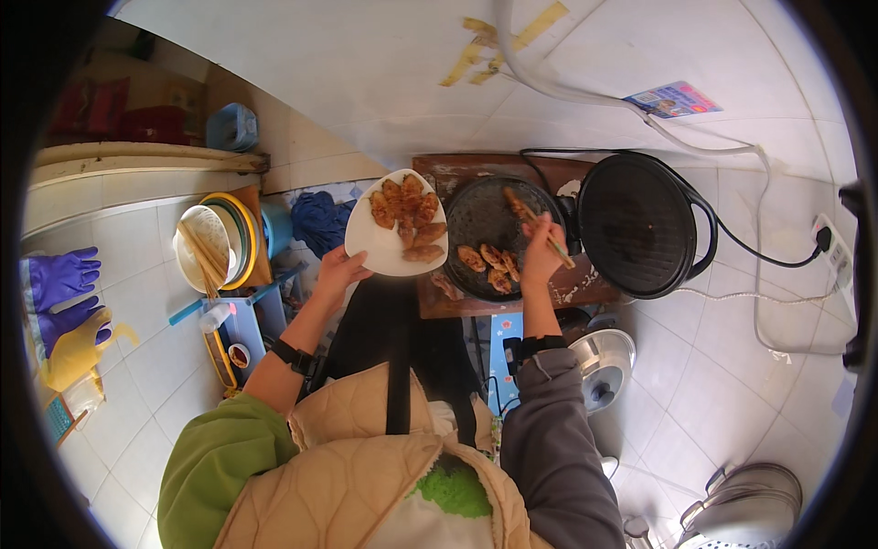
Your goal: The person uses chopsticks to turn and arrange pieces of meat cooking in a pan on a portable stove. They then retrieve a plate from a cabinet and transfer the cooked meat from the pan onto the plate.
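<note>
My left hand (pixel 341 275) grips the edge of a white rounded plate (pixel 374 255), which bears several browned pieces of meat (pixel 410 199) that look like chicken wings. My right hand (pixel 542 252) holds wooden chopsticks (pixel 557 250) over the black round pan of an electric griddle (pixel 473 199). At the chopsticks' far end is a browned piece (pixel 513 200). Several more browned pieces (pixel 495 259) lie in the lower part of the pan. The plate is just left of the pan, its right edge at the pan's rim. The griddle's ridged lid (pixel 634 226) stands open on the right.
The griddle sits on a worn wooden board (pixel 439 304). A black cord runs right to a power strip (pixel 840 257). At left are stacked basins (pixel 252 240), a colander with chopsticks (pixel 188 257) and hanging rubber gloves (pixel 62 281). A metal pot lid (pixel 617 350) is below right.
</note>
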A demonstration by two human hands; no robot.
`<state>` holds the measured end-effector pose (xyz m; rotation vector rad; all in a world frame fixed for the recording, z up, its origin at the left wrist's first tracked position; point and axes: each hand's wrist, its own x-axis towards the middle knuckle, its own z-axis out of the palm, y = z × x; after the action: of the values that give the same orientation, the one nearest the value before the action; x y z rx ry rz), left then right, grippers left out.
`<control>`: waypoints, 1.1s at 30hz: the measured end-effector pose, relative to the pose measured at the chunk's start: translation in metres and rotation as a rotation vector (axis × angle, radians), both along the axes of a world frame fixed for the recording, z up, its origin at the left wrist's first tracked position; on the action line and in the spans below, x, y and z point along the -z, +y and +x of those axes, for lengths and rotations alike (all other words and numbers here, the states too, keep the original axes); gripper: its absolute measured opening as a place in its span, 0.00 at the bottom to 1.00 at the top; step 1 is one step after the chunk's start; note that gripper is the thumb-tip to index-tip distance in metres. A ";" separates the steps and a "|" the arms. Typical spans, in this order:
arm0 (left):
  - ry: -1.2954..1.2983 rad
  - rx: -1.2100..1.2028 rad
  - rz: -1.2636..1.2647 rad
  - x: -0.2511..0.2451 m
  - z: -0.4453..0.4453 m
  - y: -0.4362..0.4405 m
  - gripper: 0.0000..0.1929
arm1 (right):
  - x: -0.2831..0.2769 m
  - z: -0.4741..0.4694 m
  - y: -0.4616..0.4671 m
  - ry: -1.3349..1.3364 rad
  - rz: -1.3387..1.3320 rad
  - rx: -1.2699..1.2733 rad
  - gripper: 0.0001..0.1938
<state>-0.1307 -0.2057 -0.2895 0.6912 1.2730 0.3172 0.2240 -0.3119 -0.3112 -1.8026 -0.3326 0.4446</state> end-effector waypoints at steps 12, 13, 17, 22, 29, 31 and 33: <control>0.007 0.011 0.016 0.000 0.007 0.005 0.16 | 0.042 -0.017 -0.039 0.847 0.095 0.351 0.20; 0.004 0.015 0.017 0.000 0.008 0.005 0.16 | 0.042 -0.013 -0.044 0.854 0.141 0.320 0.20; -0.025 0.034 0.024 0.002 0.016 0.003 0.15 | 0.010 -0.012 -0.048 0.854 0.190 0.323 0.20; -0.050 0.051 0.014 0.003 0.033 -0.004 0.15 | -0.049 -0.058 -0.028 0.745 0.162 0.158 0.20; -0.103 0.108 -0.053 0.000 0.057 -0.016 0.15 | -0.072 -0.129 -0.008 0.299 0.084 -0.229 0.15; -0.110 0.112 -0.057 -0.001 0.064 -0.021 0.16 | -0.076 -0.136 -0.013 0.058 0.067 -0.367 0.08; -0.116 0.124 -0.062 -0.002 0.065 -0.022 0.16 | -0.083 -0.138 -0.016 -0.215 0.015 -0.539 0.05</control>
<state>-0.0654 -0.2273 -0.2870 0.6859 1.1200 0.2129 0.0856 -0.3275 -0.2281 -1.7374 -0.9805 0.6173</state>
